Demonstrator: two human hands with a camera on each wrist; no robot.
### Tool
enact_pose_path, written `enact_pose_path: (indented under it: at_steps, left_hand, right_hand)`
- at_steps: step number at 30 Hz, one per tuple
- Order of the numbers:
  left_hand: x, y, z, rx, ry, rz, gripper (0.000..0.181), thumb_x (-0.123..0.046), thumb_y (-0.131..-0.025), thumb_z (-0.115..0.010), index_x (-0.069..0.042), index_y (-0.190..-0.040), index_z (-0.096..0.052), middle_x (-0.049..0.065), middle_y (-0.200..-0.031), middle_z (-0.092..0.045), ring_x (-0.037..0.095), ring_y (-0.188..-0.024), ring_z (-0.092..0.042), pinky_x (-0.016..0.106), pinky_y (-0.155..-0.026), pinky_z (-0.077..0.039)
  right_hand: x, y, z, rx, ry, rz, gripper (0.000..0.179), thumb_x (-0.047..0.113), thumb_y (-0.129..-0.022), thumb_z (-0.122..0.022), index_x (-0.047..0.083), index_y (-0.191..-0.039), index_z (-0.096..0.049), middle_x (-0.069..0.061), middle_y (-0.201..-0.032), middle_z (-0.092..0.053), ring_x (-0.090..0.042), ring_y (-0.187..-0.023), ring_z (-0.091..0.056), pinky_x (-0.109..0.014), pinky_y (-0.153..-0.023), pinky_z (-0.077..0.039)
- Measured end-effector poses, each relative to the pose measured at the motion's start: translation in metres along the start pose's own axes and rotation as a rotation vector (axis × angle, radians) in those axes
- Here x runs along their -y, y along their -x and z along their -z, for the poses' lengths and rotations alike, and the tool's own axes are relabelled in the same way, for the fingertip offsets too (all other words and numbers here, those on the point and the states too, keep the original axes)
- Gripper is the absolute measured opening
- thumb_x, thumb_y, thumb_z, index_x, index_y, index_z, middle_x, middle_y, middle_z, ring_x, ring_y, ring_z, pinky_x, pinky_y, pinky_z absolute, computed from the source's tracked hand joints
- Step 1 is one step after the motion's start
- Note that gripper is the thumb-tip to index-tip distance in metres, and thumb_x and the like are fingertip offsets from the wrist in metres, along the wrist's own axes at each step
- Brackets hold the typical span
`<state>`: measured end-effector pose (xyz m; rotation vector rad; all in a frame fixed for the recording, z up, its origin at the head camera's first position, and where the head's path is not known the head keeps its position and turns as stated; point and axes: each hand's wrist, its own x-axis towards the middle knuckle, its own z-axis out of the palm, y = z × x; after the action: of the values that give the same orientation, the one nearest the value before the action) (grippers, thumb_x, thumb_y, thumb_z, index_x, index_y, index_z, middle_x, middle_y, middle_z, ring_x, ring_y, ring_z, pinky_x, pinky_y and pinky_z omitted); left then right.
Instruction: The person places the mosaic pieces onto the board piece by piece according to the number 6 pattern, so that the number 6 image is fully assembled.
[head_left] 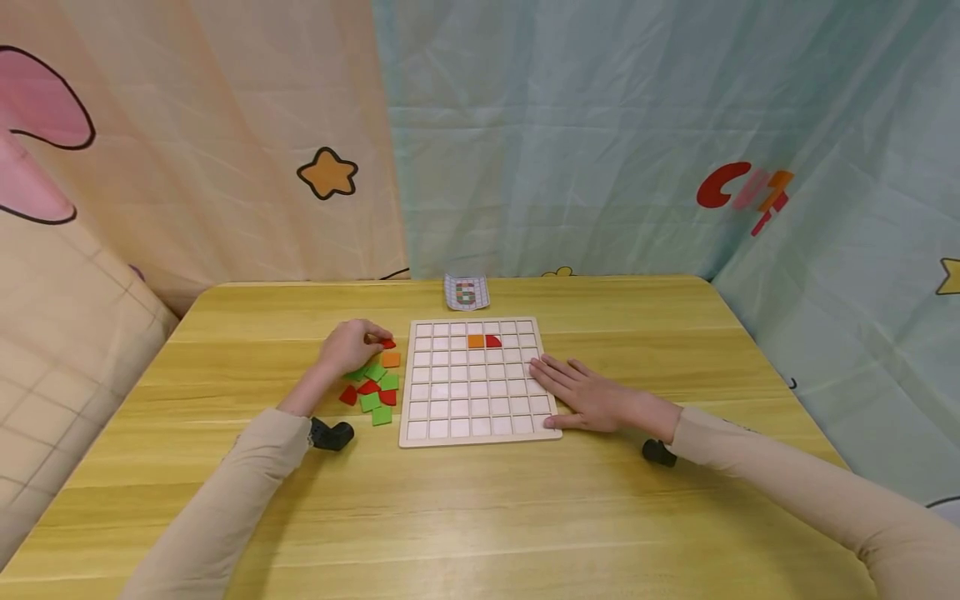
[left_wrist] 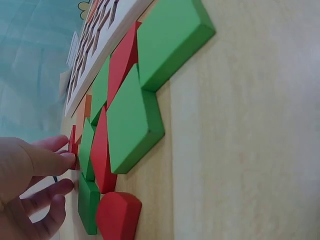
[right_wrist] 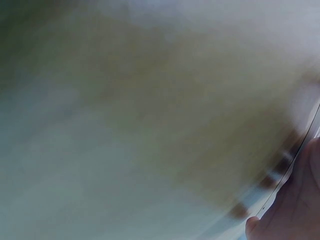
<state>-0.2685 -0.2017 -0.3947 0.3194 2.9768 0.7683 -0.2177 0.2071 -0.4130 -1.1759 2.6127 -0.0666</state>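
Observation:
My left hand pinches a red tile between thumb and fingers, left of the white grid board. Under and in front of that hand lie loose tiles: an orange square, several green squares and several red tiles with a curved edge. On the board, in an upper row, an orange square tile sits beside a red quarter-round tile. With fingers spread straight, my right hand rests on the board's right edge. The right wrist view is mostly blurred.
Behind the board lies a small card with a coloured grid pattern, its edges curled. All of this is on a wooden table. Printed curtains hang along the back and sides. Black wrist devices are worn at both cuffs.

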Motion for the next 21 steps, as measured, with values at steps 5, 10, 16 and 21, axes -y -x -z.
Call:
enact_pose_path:
  at_steps: [5, 10, 16, 21]
  left_hand:
    - [-0.001, 0.0, -0.002, -0.015, 0.034, -0.005, 0.028, -0.013, -0.092, -0.06, -0.004, -0.117, -0.068, 0.021, -0.116, -0.067, 0.033, -0.098, -0.061, 0.041, -0.079, -0.047]
    - [-0.002, 0.001, -0.004, -0.073, 0.029, 0.084, 0.04, -0.032, -0.088, -0.066, -0.003, -0.115, -0.068, 0.019, -0.107, -0.069, 0.03, -0.094, -0.062, 0.035, -0.072, -0.046]
    - [-0.007, 0.003, -0.007, -0.075, -0.034, 0.186, 0.048, -0.045, -0.085, -0.066, -0.004, -0.109, -0.069, 0.015, -0.099, -0.07, 0.026, -0.083, -0.06, 0.03, -0.061, -0.041]
    - [-0.011, 0.003, -0.006, -0.083, -0.047, 0.2, 0.045, -0.043, -0.084, -0.069, -0.005, -0.107, -0.071, 0.014, -0.098, -0.071, 0.026, -0.082, -0.06, 0.029, -0.059, -0.04]
  right_hand:
    - [0.0, 0.0, 0.0, -0.01, -0.005, 0.011, 0.082, 0.056, -0.097, -0.039, 0.009, -0.155, -0.005, -0.009, -0.163, -0.002, -0.029, -0.15, -0.002, -0.056, -0.117, -0.011]
    - [0.001, 0.002, 0.001, -0.01, -0.006, 0.01, 0.083, 0.056, -0.097, -0.04, 0.009, -0.155, -0.005, -0.009, -0.163, -0.002, -0.029, -0.15, -0.003, -0.056, -0.117, -0.011]
    - [0.001, 0.001, 0.001, 0.018, -0.009, -0.013, 0.083, 0.058, -0.097, -0.038, 0.013, -0.155, 0.0, -0.004, -0.163, 0.003, -0.024, -0.151, 0.002, -0.053, -0.119, -0.009]
    - [0.001, 0.001, 0.002, 0.017, -0.015, -0.012, 0.083, 0.058, -0.097, -0.038, 0.013, -0.156, -0.001, -0.004, -0.163, 0.003, -0.024, -0.151, 0.002, -0.053, -0.119, -0.008]
